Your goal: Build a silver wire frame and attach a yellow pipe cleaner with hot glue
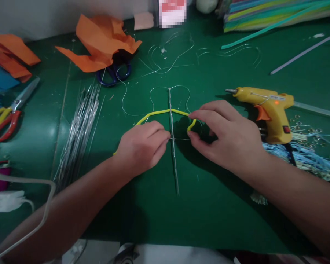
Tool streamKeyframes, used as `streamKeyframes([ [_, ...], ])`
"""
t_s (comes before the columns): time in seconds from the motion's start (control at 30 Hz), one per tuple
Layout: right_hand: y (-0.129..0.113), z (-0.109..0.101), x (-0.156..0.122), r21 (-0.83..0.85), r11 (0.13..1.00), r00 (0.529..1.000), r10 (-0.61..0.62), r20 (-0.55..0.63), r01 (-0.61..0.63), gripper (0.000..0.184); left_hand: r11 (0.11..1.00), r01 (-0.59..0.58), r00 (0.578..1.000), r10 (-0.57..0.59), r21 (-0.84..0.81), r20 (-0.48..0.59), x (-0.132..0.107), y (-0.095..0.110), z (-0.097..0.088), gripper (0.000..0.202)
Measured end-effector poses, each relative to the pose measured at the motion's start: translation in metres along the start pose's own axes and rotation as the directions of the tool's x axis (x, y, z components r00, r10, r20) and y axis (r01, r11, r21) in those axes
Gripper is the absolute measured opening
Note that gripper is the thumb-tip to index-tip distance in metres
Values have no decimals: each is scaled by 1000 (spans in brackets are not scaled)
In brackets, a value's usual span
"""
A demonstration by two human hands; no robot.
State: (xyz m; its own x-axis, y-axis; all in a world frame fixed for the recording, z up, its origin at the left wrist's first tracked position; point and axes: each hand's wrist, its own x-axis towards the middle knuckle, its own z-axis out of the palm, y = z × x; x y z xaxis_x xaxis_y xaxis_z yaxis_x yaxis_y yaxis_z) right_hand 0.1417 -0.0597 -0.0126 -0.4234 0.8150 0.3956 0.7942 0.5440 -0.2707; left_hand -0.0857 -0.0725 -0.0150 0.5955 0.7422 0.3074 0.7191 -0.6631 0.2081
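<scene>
A wire frame (pixel 171 123) lies on the green table, with a straight twisted stem and thin looped wires spreading to both sides at its top. Across the stem runs a bent yellow pipe cleaner (pixel 156 112). My left hand (pixel 144 145) is closed, its fingertips pinching the frame just left of the stem at the cross wire; part of the yellow length passes behind this hand. With thumb and forefinger, my right hand (pixel 222 132) grips the curled right end of the pipe cleaner.
A yellow glue gun (pixel 275 113) with a lit orange light lies right, near blue tassels (pixel 305 157). Cut wires (pixel 79 132) and red-yellow scissors (pixel 11 113) are left. Orange paper (pixel 101 44) covers part of blue-handled scissors (pixel 114 75). Pipe cleaners (pixel 264 14) lie at the back right.
</scene>
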Motion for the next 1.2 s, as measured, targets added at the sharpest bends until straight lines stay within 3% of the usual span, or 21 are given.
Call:
streamKeyframes([
  [0.27, 0, 1, -1, -71, 995, 993, 77, 91, -70, 35, 1000, -26, 1000, 26, -9, -14, 0, -2, 1, 18],
  [0.47, 4, 6, -1, -51, 998, 997, 37, 63, -34, 20, 999, -48, 999, 48, -8, -24, -1, -2, 0, 19],
  [0.6, 7, 5, 0, 19, 1000, 999, -15, 48, 14, 17, 995, 94, 992, -92, 18, -81, 4, -7, -17, 17],
  [0.7, 7, 3, 0, 64, 998, 999, -2, 40, 0, 12, 954, 255, 967, -255, 158, -17, 8, -16, -30, 18],
  [0.8, 7, 2, 0, 133, 990, 998, 34, 43, -39, 8, 905, 339, 930, -364, 256, 56, 8, -28, -33, 18],
  [1.03, 10, 2, -2, 236, 964, 992, 128, -4, -124, 12, 908, 364, 922, -383, 208, 55, 3, -34, -28, 17],
  [1.2, 11, 4, -3, 467, 842, 955, 294, 19, -269, 6, 907, 406, 910, -412, 112, 35, 6, -29, -38, 27],
])
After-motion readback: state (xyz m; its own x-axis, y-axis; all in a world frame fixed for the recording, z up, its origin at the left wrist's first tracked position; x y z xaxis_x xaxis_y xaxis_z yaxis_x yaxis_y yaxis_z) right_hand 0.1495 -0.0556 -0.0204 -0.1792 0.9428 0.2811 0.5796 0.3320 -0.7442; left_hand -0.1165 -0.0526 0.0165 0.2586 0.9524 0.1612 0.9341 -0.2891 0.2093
